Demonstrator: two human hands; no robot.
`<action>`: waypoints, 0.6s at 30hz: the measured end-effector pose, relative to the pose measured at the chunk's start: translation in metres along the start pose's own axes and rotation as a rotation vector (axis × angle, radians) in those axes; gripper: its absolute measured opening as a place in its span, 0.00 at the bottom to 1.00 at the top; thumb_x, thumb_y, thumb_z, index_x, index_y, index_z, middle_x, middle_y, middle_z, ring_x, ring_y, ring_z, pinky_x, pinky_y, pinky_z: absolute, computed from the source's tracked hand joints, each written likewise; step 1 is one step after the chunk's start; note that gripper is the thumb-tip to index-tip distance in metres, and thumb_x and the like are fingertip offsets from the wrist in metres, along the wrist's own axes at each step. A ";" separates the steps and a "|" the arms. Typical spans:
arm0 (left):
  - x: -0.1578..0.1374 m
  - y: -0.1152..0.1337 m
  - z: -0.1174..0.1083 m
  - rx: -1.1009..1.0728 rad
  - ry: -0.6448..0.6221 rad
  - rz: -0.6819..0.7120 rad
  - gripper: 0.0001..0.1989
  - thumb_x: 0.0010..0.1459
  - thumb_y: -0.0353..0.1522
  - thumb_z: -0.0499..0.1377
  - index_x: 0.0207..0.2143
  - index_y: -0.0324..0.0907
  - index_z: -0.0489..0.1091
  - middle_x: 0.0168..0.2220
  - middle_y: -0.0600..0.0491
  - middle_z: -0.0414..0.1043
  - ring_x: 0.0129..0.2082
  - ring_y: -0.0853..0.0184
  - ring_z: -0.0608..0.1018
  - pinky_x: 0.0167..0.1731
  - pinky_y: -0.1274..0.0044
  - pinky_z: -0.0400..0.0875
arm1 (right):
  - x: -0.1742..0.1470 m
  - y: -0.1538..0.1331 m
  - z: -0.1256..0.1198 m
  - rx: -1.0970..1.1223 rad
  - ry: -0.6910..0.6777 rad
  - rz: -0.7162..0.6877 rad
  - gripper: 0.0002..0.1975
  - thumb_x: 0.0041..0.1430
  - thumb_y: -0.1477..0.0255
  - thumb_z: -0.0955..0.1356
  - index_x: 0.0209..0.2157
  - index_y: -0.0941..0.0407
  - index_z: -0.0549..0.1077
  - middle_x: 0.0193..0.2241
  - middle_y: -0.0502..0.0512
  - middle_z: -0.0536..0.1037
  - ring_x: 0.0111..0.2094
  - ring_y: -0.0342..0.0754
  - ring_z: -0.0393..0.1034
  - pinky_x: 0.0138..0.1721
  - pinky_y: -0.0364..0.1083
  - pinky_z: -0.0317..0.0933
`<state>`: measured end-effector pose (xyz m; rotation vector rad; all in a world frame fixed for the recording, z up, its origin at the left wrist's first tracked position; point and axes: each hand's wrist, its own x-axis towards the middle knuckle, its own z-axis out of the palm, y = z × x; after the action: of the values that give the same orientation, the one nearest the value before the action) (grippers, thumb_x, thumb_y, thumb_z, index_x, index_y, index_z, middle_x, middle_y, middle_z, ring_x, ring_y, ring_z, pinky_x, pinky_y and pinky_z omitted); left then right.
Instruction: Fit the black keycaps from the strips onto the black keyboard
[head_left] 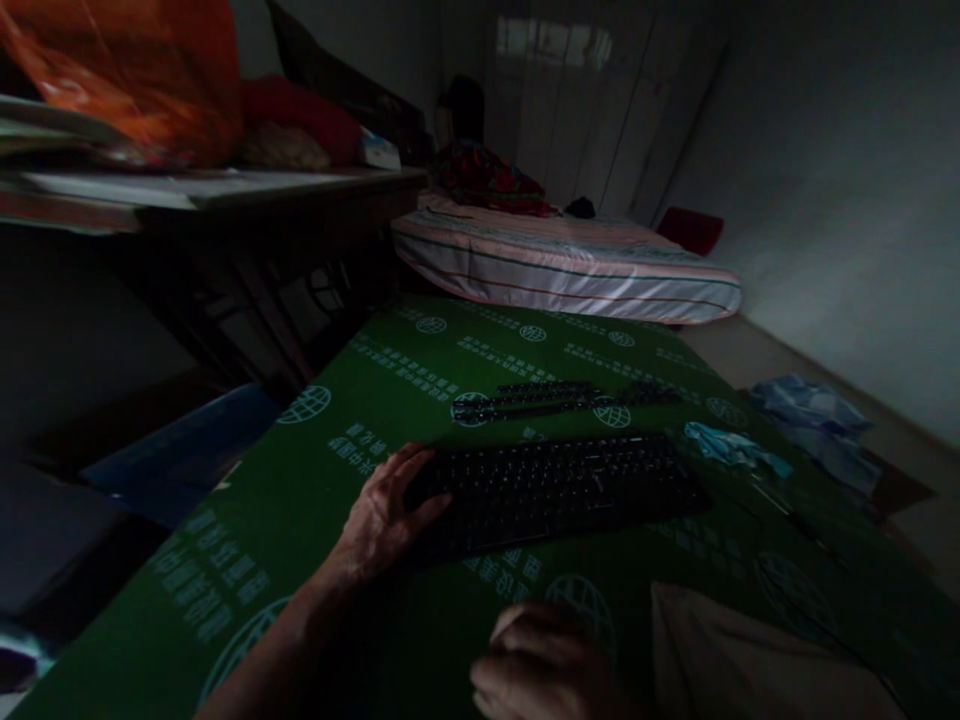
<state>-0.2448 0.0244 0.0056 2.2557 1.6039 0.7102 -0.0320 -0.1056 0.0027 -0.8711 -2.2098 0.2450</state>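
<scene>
A black keyboard (555, 490) lies flat on a green printed board (420, 370). My left hand (382, 510) grips its left end, the thumb over the near part and the fingers along the far corner. Closer to me, my right hand (536, 660) is curled closed above the board, apart from the keyboard. Whatever its fingers hold, if anything, is hidden in the dim light. Beyond the keyboard lie rows of small black pieces that look like loose keycaps (544, 397), with a further cluster of keycaps (651, 392) to their right.
Right of the keyboard are a crumpled blue cloth (735, 447) and a thin dark tool (787, 505). A brown cloth-like item (750, 660) covers the near right. A bed (570, 270) stands behind the board, and a desk (300, 190) with an orange bag (150, 80) is at left.
</scene>
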 end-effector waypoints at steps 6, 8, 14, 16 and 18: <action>-0.003 -0.001 0.001 0.007 0.015 -0.004 0.30 0.52 0.49 0.55 0.53 0.42 0.66 0.58 0.45 0.64 0.57 0.53 0.67 0.55 0.64 0.64 | 0.066 0.044 -0.054 -0.103 0.002 0.125 0.08 0.62 0.76 0.62 0.32 0.56 0.72 0.31 0.55 0.74 0.37 0.45 0.67 0.42 0.46 0.65; -0.004 -0.001 0.001 -0.004 0.017 -0.012 0.30 0.52 0.49 0.56 0.53 0.42 0.66 0.58 0.44 0.63 0.57 0.53 0.67 0.55 0.64 0.65 | 0.086 0.069 -0.058 -0.171 -0.027 0.144 0.08 0.62 0.75 0.62 0.33 0.56 0.73 0.32 0.55 0.75 0.38 0.46 0.67 0.43 0.46 0.64; -0.007 0.002 0.000 -0.031 0.021 -0.027 0.28 0.53 0.46 0.57 0.53 0.42 0.66 0.58 0.44 0.64 0.57 0.51 0.67 0.54 0.59 0.65 | 0.137 0.152 -0.044 -0.367 -0.227 0.334 0.09 0.61 0.73 0.63 0.33 0.54 0.76 0.36 0.53 0.77 0.40 0.44 0.69 0.44 0.42 0.60; -0.008 0.003 0.000 -0.034 0.028 -0.034 0.28 0.53 0.45 0.57 0.53 0.42 0.66 0.58 0.43 0.64 0.56 0.50 0.67 0.54 0.58 0.65 | 0.149 0.173 -0.036 -0.399 -0.253 0.374 0.10 0.60 0.74 0.63 0.33 0.54 0.77 0.36 0.54 0.77 0.40 0.44 0.69 0.43 0.41 0.59; -0.009 0.003 0.000 -0.040 0.031 -0.035 0.28 0.52 0.45 0.57 0.52 0.41 0.67 0.57 0.42 0.64 0.56 0.49 0.67 0.54 0.57 0.64 | 0.159 0.189 -0.029 -0.420 -0.272 0.396 0.11 0.59 0.75 0.63 0.33 0.54 0.77 0.35 0.53 0.78 0.40 0.44 0.70 0.42 0.40 0.59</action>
<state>-0.2446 0.0153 0.0049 2.1935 1.6238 0.7650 0.0061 0.1376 0.0354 -1.5921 -2.3611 0.0867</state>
